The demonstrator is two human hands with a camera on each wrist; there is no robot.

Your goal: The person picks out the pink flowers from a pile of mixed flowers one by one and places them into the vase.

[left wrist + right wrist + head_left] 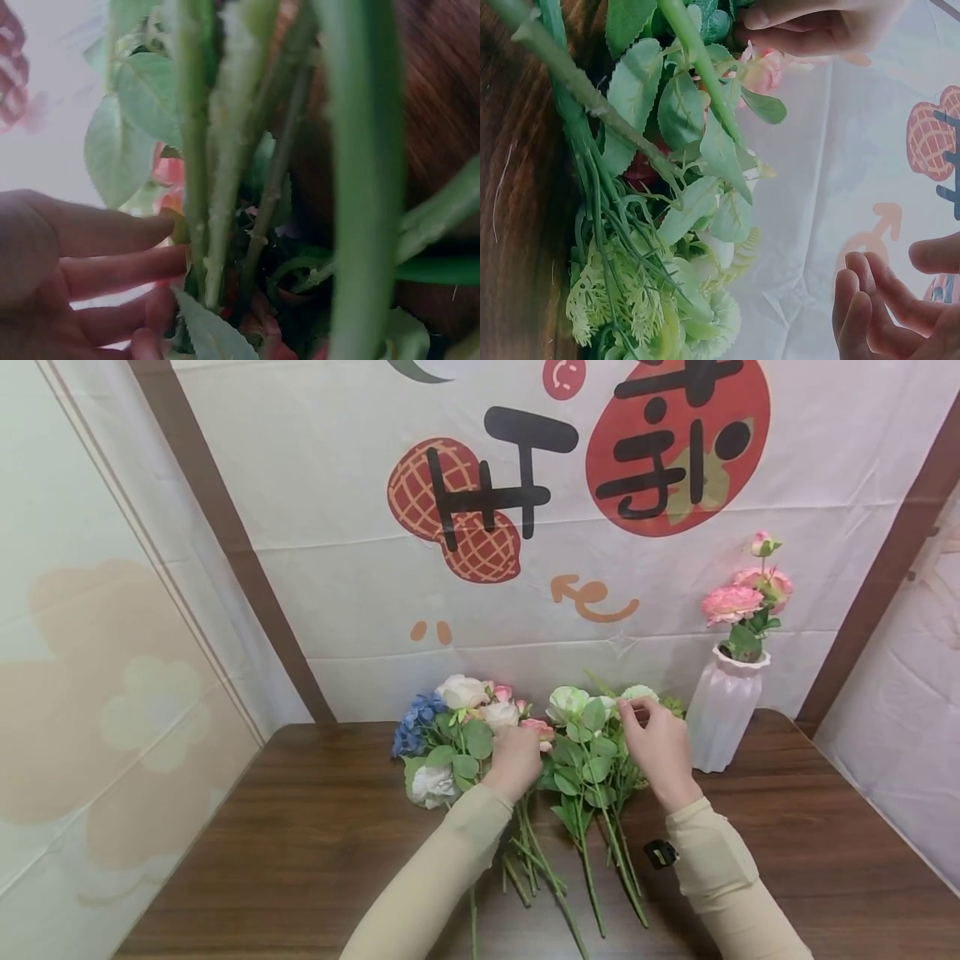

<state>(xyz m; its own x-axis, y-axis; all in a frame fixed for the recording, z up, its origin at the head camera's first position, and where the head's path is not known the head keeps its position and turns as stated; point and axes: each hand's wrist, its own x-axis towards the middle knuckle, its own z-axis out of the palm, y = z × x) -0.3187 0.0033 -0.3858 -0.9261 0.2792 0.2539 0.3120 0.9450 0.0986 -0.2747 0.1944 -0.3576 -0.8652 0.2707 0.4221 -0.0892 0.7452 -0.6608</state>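
Two clusters of artificial flowers lie side by side on the table. My left hand (516,760) is at the left cluster, beside a pink flower (537,732) and a cream rose (500,717). In the left wrist view its thumb (112,229) and fingers reach to green stems (217,165); leaves and stems hide whether they pinch one. Above the right cluster hovers my right hand (660,743), near a pale green rose (567,703). The right wrist view shows its fingers (892,307) loosely bent, thumb apart, nothing between them.
A white vase (723,718) with pink flowers (733,603) stands at the back right of the wooden table (330,835). Blue hydrangea (415,727) and a white bloom (433,787) lie at the left. Long stems (592,893) point toward the front edge. Behind hangs a printed cloth (322,577).
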